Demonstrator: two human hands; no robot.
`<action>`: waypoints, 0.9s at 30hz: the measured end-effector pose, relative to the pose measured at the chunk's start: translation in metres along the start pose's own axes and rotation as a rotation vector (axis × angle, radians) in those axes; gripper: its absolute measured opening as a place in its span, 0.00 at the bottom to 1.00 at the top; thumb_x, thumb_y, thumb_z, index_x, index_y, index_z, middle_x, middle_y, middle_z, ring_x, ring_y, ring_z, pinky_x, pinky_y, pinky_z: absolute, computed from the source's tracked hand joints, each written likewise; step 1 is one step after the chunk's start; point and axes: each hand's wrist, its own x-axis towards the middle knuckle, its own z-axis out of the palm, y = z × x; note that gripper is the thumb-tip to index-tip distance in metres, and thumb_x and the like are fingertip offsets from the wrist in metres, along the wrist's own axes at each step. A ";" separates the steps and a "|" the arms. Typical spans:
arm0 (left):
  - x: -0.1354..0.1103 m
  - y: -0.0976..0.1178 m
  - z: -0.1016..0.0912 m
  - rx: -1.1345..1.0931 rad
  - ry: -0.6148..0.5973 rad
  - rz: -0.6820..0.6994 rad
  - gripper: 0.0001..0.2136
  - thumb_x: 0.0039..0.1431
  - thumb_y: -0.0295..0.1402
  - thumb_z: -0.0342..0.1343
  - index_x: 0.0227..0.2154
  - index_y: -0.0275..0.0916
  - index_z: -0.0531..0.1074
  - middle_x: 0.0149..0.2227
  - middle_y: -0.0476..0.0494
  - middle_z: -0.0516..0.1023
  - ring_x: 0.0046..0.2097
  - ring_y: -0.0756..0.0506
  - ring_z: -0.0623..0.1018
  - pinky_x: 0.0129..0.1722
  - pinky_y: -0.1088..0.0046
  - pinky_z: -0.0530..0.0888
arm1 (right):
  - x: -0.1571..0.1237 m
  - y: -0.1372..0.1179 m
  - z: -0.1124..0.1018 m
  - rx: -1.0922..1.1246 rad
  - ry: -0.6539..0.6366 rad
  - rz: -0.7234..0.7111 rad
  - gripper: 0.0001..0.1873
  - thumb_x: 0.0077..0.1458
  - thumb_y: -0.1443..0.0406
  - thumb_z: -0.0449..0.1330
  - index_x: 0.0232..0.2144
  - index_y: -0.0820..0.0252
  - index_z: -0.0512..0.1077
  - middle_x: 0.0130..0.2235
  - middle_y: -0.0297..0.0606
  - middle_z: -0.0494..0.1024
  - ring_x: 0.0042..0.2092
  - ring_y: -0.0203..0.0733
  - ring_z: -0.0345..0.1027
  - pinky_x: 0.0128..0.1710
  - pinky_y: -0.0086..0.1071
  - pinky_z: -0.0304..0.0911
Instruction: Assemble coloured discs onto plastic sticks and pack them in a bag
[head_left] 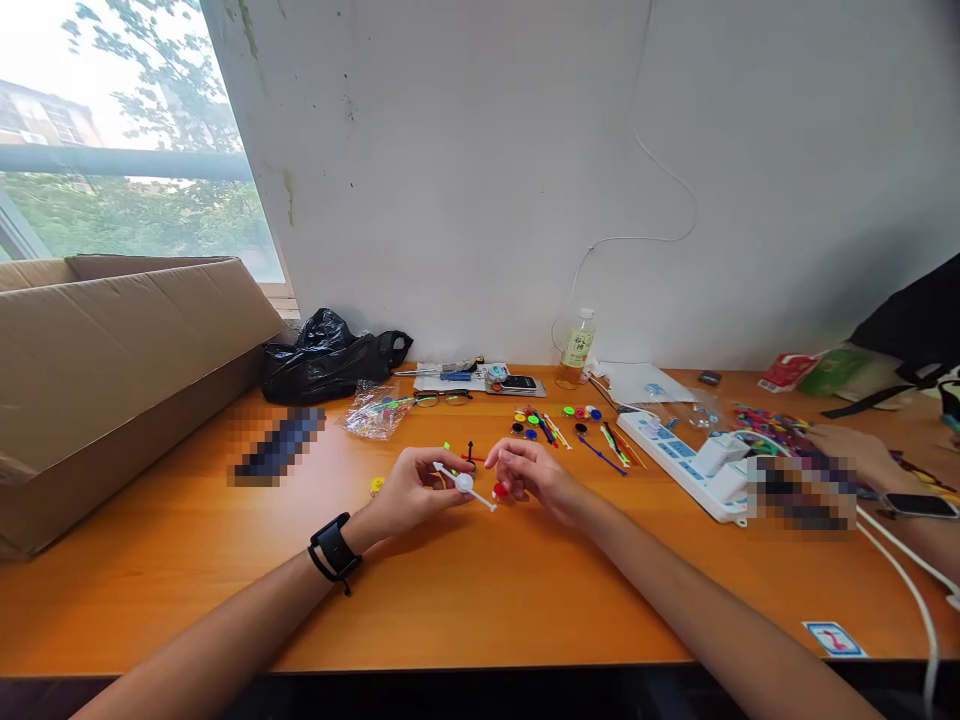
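My left hand (411, 490), with a black watch (334, 549) on its wrist, pinches a white rod with a white disc connector (464, 483) just above the orange table (450, 600). My right hand (529, 470) hovers close beside it, fingers curled, its fingertips near a red disc (499, 491) at the rod's end; whether they grip anything is unclear. A small black and red rod assembly (470, 455) stands just behind my hands. A yellow disc (376, 486) lies left of my left hand.
Coloured discs and rods (559, 425) lie scattered behind my hands. A white power strip (679, 462) sits at right, beside another person's hand (855, 452). A large cardboard box (112, 370) fills the left; a black bag (330, 360), a bottle (576, 348) and glasses (442, 398) stand near the wall.
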 end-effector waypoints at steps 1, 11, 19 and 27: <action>0.000 0.001 0.001 0.020 -0.020 -0.002 0.18 0.51 0.43 0.73 0.39 0.34 0.81 0.30 0.45 0.81 0.29 0.48 0.76 0.28 0.74 0.71 | -0.001 0.000 0.000 -0.010 -0.020 0.000 0.24 0.56 0.45 0.67 0.38 0.60 0.76 0.26 0.31 0.70 0.27 0.34 0.64 0.24 0.26 0.51; 0.010 -0.004 -0.016 0.059 0.126 0.005 0.14 0.63 0.44 0.62 0.41 0.37 0.78 0.36 0.45 0.79 0.35 0.47 0.75 0.32 0.74 0.69 | 0.000 0.002 0.001 -0.077 -0.072 0.011 0.25 0.58 0.44 0.66 0.39 0.60 0.77 0.28 0.33 0.72 0.27 0.34 0.64 0.26 0.27 0.57; 0.027 -0.037 -0.060 0.556 0.187 0.114 0.11 0.56 0.38 0.63 0.38 0.39 0.84 0.42 0.40 0.80 0.49 0.37 0.76 0.54 0.58 0.70 | 0.002 0.005 0.001 -0.102 -0.041 0.031 0.26 0.57 0.43 0.66 0.37 0.61 0.77 0.27 0.33 0.72 0.28 0.35 0.64 0.27 0.27 0.56; 0.027 -0.045 -0.070 0.513 -0.051 0.019 0.13 0.48 0.41 0.71 0.36 0.42 0.87 0.48 0.37 0.80 0.50 0.36 0.78 0.50 0.64 0.74 | 0.001 0.004 0.002 -0.112 -0.055 0.043 0.27 0.58 0.42 0.65 0.36 0.61 0.78 0.27 0.33 0.71 0.28 0.35 0.64 0.28 0.27 0.56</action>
